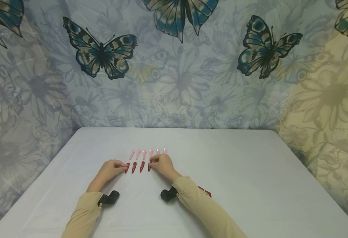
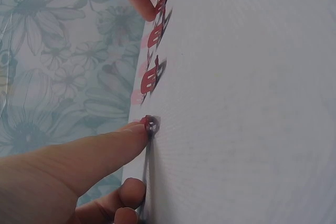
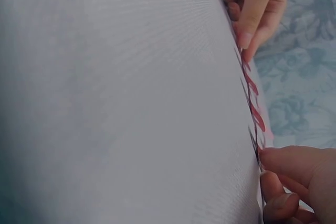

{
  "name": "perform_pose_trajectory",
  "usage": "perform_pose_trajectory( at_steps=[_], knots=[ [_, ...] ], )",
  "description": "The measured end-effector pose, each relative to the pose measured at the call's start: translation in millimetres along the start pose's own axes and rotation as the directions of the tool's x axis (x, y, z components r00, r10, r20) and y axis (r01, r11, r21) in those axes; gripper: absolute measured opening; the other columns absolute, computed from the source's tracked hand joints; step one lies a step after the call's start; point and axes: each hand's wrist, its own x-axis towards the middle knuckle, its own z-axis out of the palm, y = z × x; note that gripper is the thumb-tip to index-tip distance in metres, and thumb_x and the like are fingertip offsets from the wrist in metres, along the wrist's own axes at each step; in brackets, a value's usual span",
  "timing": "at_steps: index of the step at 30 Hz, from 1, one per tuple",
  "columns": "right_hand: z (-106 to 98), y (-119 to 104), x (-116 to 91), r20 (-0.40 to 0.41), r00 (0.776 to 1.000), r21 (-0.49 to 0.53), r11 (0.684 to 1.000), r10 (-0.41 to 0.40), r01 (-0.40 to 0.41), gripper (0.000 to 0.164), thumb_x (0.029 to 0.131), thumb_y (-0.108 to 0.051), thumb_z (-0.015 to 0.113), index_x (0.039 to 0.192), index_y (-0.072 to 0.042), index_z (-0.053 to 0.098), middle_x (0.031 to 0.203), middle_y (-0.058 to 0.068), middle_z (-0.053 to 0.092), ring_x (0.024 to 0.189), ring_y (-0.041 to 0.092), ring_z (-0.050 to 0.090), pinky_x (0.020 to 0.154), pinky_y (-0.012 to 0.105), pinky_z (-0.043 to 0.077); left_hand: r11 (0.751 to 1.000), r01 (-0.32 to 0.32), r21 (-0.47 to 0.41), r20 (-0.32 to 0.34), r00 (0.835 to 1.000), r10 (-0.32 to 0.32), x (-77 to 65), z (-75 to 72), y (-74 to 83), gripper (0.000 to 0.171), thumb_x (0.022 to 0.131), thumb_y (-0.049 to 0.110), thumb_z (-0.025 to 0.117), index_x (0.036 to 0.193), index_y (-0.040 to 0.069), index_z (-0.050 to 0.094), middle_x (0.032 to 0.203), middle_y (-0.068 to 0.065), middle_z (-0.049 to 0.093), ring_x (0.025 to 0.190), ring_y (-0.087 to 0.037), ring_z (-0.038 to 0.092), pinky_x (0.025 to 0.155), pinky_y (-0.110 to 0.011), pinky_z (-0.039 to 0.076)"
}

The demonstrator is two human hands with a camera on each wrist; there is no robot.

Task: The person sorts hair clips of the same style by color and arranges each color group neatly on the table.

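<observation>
Red teardrop-shaped hair clips [image 1: 134,167] stand in a short row on the white table, with a row of pink hair clips [image 1: 138,154] behind them. At the row's left end, my left hand [image 1: 111,169] pinches the leftmost red clip [image 1: 127,168] between thumb and finger. The left wrist view shows its fingertips [image 2: 137,128] against that clip, close to the tabletop. My right hand [image 1: 163,165] pinches the rightmost red clip [image 1: 149,166] of the row, partly covering it. In the right wrist view the thumb [image 3: 273,157] lies against this clip, which is mostly hidden.
More red clips [image 1: 205,191] lie on the table by the right sleeve, which partly hides them. White cloth covers the table [image 1: 236,155]. A butterfly-and-flower patterned backdrop [image 1: 186,89] rises behind its far edge. Black wrist cameras [image 1: 109,197] are strapped at both cuffs.
</observation>
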Motion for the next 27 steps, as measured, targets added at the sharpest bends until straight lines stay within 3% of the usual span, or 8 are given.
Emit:
perform_pose_trajectory(
  at_steps=[5,11,16,24,27],
  knots=[
    [-2.6,-2.5,0.1,0.019,0.999,0.045,0.999,0.029,-0.030,0.019,0.073,-0.005,0.072,0.091,-0.001,0.069,0.069,0.000,0.061,0.063,0.009,0.052,0.060,0.022,0.040,1.000,0.001,-0.004,-0.008,1.000,-0.001,0.6,0.0,0.7,0.009,0.079,0.015,0.068,0.079,0.007,0.070,0.081,-0.003,0.063,0.077,-0.020,0.052,0.072,-0.040,0.040],
    [-14.0,-16.3,-3.3,0.141,0.985,0.115,0.987,0.096,-0.112,0.032,0.069,0.001,0.073,0.100,0.004,0.064,0.071,0.002,0.061,0.064,0.011,0.054,0.058,0.024,0.043,1.000,-0.003,0.006,0.000,1.000,0.003,-2.2,-0.7,1.0,0.010,0.079,0.016,0.068,0.080,0.006,0.070,0.081,-0.003,0.063,0.082,-0.023,0.055,0.075,-0.043,0.040],
    [-25.4,-27.3,-9.0,0.193,0.973,0.139,0.978,0.127,-0.155,0.034,0.071,-0.001,0.073,0.104,0.002,0.064,0.072,0.000,0.060,0.068,0.013,0.055,0.062,0.027,0.044,1.000,-0.009,0.014,-0.007,1.000,0.009,-3.3,-0.6,0.7,0.010,0.079,0.016,0.068,0.079,0.007,0.071,0.082,-0.004,0.064,0.081,-0.023,0.055,0.075,-0.043,0.041],
    [-52.8,-23.5,-20.1,0.180,0.981,0.164,0.981,0.074,-0.104,0.032,0.074,-0.004,0.071,0.105,0.001,0.063,0.077,0.002,0.062,0.067,0.013,0.054,0.058,0.025,0.044,1.000,-0.005,0.011,-0.006,1.000,0.005,-4.7,-0.9,2.0,0.010,0.078,0.017,0.069,0.077,0.007,0.071,0.083,-0.005,0.064,0.084,-0.025,0.056,0.076,-0.043,0.041],
    [-67.4,-13.4,-25.8,0.180,0.983,0.142,0.987,0.045,-0.071,0.032,0.075,-0.005,0.070,0.105,0.001,0.063,0.079,0.000,0.061,0.072,0.017,0.054,0.063,0.027,0.044,1.000,-0.012,0.019,-0.003,1.000,0.012,-3.4,0.1,2.4,0.010,0.078,0.017,0.069,0.078,0.007,0.071,0.082,-0.005,0.064,0.084,-0.025,0.056,0.077,-0.044,0.040]
  ],
)
